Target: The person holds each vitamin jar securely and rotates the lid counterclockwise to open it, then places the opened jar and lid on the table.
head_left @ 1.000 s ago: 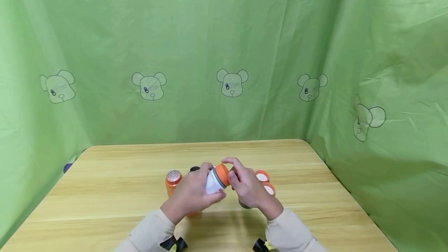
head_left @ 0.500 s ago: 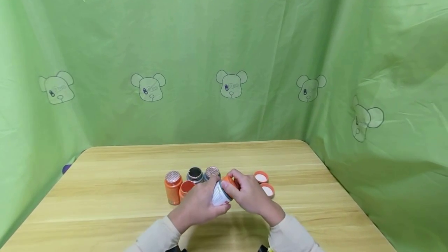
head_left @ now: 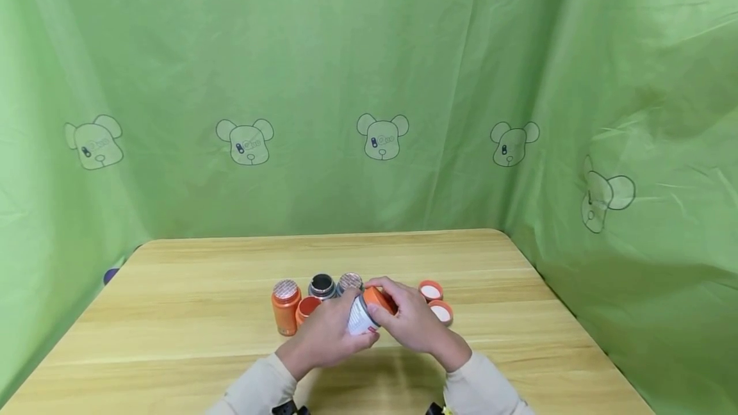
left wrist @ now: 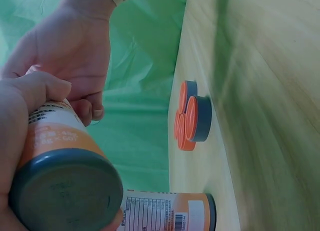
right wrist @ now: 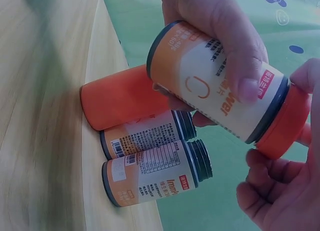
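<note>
My left hand (head_left: 328, 333) grips a supplement bottle (right wrist: 200, 81) with a white and orange label and a dark base (left wrist: 67, 191). It is held tilted above the table, its top toward the right. The fingers and thumb of my right hand (head_left: 416, 320) pinch the orange screw cap (right wrist: 286, 122), which sits on the bottle's top. Behind my left hand stand an orange bottle (head_left: 286, 314) with a foil seal, a shorter-looking orange bottle (head_left: 308, 307), an uncapped dark-mouthed bottle (head_left: 321, 288) and another foil-sealed bottle (head_left: 349, 282).
Orange-topped caps with dark sides (left wrist: 202, 118) lie grouped on the wooden table (head_left: 173, 312). In the head view, two caps (head_left: 430, 291) with white liners show right of my right hand. A green printed curtain (head_left: 311, 82) surrounds the table at the back and sides.
Both hands have come lower and slightly right with the bottle, uncovering the standing bottles. My right hand's raised index finger has closed round the cap. Over the last half second little has moved.
</note>
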`<state>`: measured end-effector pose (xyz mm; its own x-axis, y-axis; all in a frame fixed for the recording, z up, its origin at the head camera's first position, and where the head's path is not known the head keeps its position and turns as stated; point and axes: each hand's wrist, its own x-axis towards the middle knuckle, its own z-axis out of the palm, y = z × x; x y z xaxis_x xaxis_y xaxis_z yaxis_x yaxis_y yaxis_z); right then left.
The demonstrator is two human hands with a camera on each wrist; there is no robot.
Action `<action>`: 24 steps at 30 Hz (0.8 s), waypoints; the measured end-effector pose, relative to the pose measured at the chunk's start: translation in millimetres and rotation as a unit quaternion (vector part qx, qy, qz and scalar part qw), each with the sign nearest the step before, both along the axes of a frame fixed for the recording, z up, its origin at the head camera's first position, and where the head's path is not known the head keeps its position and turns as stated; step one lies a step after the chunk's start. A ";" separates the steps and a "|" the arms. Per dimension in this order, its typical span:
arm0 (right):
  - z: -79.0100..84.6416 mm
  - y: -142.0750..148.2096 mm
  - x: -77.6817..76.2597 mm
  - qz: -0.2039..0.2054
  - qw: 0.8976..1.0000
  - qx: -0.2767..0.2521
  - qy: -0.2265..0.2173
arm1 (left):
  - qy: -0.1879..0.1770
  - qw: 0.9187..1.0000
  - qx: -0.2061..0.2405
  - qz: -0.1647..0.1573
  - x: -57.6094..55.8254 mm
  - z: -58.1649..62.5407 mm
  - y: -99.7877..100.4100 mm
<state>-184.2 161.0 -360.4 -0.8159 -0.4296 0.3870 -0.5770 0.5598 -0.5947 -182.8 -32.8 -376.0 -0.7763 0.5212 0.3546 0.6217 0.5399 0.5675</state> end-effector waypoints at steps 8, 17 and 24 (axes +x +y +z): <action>-0.2 4.8 -2.9 0.056 0.998 -0.009 -0.020 | -0.001 1.000 -0.029 0.011 -2.0 -0.3 -1.1; 2.0 1.4 -4.5 0.024 0.999 -0.006 -0.038 | 0.003 0.999 -0.040 0.008 -3.2 -2.6 -1.2; 1.6 1.4 -3.1 0.026 0.999 -0.005 -0.038 | 0.003 0.999 -0.042 0.000 -4.1 -6.1 -1.5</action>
